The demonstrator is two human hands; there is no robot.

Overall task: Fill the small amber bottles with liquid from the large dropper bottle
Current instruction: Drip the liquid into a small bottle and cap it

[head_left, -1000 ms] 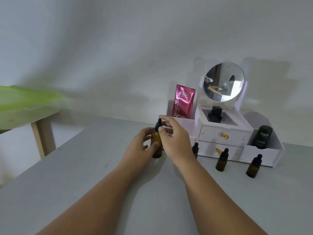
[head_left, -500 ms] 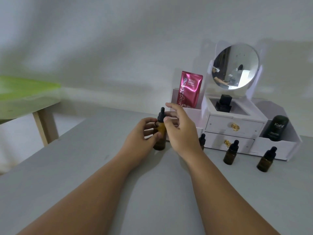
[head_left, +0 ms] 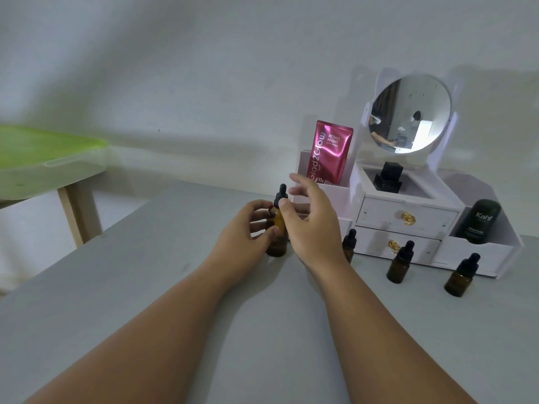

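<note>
The large amber dropper bottle (head_left: pixel 278 228) stands upright on the grey table (head_left: pixel 145 287), its black dropper cap (head_left: pixel 282 192) on top. My left hand (head_left: pixel 243 240) is wrapped around the bottle's body. My right hand (head_left: pixel 310 225) hovers beside the cap with its fingers spread and the thumb tip near the cap's collar. Three small amber bottles with black dropper caps stand to the right: one (head_left: pixel 348 246) partly behind my right wrist, one (head_left: pixel 400 262) in front of the drawers, one (head_left: pixel 461 275) furthest right.
A white vanity organiser (head_left: pixel 408 217) with a round mirror (head_left: pixel 409 113), two drawers, a pink sachet (head_left: pixel 331 151), a black bottle (head_left: pixel 388 176) and a dark tube (head_left: pixel 478 221) stands at the back right. A wooden side table (head_left: pixel 52 182) with a green top is on the left.
My right hand has come off the dropper cap and spread its fingers. The left hand keeps its hold on the bottle. The view has shifted slightly.
</note>
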